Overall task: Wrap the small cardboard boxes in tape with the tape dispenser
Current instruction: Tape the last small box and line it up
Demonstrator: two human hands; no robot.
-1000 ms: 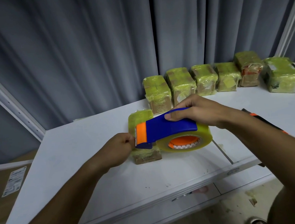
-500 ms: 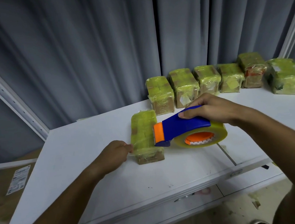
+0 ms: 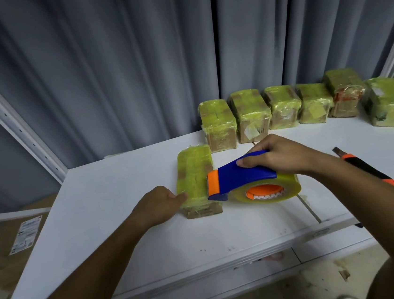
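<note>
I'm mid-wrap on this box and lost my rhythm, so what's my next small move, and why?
Probably draw the tape dispenser rightward, off the box. Your right hand holds its orange end at the box's right edge, and your left hand braces the opposite side.

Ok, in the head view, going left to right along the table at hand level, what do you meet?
Left hand → box being wrapped → tape dispenser → right hand → utility knife. The six wrapped boxes along the back are left out; they sit farther away.
</note>
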